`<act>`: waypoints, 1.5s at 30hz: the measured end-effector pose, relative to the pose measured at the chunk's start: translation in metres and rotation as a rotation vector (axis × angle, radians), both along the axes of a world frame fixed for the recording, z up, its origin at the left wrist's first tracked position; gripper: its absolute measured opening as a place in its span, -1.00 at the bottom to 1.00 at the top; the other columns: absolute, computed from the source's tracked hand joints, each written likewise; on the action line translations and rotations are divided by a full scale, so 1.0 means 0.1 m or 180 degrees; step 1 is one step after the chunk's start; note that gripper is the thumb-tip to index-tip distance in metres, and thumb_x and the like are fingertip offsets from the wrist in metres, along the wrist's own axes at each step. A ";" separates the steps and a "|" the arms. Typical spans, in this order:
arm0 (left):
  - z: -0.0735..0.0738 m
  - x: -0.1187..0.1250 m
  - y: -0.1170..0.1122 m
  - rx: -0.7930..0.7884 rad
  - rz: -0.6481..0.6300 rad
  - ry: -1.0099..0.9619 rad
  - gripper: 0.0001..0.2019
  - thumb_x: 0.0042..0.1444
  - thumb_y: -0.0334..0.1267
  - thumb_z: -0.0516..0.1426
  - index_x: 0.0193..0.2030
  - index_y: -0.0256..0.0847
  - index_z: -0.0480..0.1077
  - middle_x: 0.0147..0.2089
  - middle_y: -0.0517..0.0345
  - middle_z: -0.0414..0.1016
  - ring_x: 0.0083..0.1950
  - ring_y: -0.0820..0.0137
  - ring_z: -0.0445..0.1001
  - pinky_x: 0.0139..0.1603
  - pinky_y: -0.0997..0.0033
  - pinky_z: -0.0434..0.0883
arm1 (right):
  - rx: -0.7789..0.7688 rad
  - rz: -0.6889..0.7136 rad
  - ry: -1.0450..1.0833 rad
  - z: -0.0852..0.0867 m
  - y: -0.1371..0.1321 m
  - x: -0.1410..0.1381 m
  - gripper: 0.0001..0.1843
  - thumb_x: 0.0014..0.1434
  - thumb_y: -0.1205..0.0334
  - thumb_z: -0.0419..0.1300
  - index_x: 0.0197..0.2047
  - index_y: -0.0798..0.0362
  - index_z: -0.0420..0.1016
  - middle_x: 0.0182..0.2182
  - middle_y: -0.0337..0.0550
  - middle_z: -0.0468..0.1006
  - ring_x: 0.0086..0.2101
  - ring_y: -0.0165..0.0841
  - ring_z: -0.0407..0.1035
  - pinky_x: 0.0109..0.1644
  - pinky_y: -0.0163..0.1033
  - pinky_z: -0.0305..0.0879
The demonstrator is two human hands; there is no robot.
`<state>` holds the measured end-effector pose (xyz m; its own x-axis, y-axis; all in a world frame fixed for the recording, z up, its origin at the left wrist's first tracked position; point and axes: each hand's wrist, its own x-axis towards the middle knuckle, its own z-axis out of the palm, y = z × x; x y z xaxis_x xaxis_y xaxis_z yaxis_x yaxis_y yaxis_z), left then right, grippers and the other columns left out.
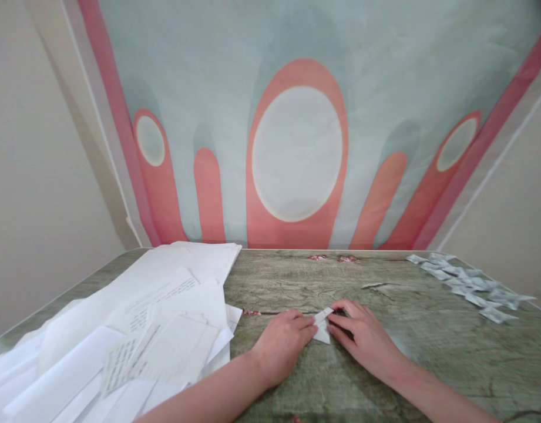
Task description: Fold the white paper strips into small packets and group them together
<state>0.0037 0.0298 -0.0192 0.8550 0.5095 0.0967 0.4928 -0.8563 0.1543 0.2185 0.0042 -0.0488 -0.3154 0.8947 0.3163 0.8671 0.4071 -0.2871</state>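
A small folded piece of white paper (322,326) lies on the grey-green wood-grain table (406,329), near the middle. My left hand (282,345) rests on its left side, fingers curled and pinching its edge. My right hand (362,333) presses on its right side, with the fingertips on the paper's top corner. Most of the paper is hidden under the two hands.
A loose heap of white sheets (133,335), some with handwriting, covers the table's left side. Several small folded paper pieces (468,285) lie in a row at the far right. Tiny red scraps (332,258) sit at the far edge. A pink and pale blue patterned wall (296,153) rises behind.
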 end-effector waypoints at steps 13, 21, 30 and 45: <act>0.00 -0.03 -0.05 0.0194 -0.0186 0.0085 -0.57 0.13 -0.37 0.03 0.16 -0.21 0.16 0.13 0.07 0.34 0.06 0.28 0.32 0.13 0.31 0.21 | 0.0097 -0.0240 0.1008 -0.10 0.08 0.05 -0.80 0.21 0.12 0.04 -0.22 0.00 0.43 -0.25 -0.13 0.44 -0.21 -0.26 0.35 -0.12 -0.15 0.25; 0.05 0.01 -0.07 -0.0061 -0.0151 -0.0308 -0.70 0.19 -0.40 -0.03 0.06 -0.19 0.27 -0.05 0.13 0.47 -0.04 0.34 0.40 0.05 0.41 0.26 | -0.0271 -0.0039 0.0762 -0.11 0.10 0.06 -0.85 0.11 0.12 0.16 -0.26 -0.05 0.46 -0.22 -0.14 0.43 -0.17 -0.23 0.30 -0.09 -0.11 0.19; -0.07 0.00 -0.05 -0.0404 0.0938 -0.0877 -0.87 0.08 -0.25 0.15 -0.21 -0.12 0.42 -0.22 0.14 0.42 -0.15 0.29 0.36 -0.12 0.36 0.29 | -0.0835 -0.0113 0.0855 0.04 0.06 0.09 -0.90 -0.01 0.23 0.23 -0.42 0.02 0.37 -0.36 -0.21 0.38 -0.27 -0.30 0.28 -0.19 -0.23 0.17; -0.02 -0.02 -0.02 -0.1037 0.1327 -0.0878 -0.83 -0.11 -0.22 0.24 -0.37 -0.18 0.38 -0.27 0.17 0.40 -0.16 0.30 0.34 -0.13 0.34 0.24 | -0.1380 -0.0318 0.0983 0.12 -0.09 0.01 -0.92 -0.03 0.26 0.20 -0.45 0.04 0.36 -0.50 -0.29 0.42 -0.43 -0.38 0.28 -0.37 -0.32 0.10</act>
<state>0.0021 0.0277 -0.0214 0.5421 0.8375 0.0692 0.6815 -0.4863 0.5468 0.2198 -0.0051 -0.0371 -0.1730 0.9846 -0.0241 0.7442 0.1147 -0.6581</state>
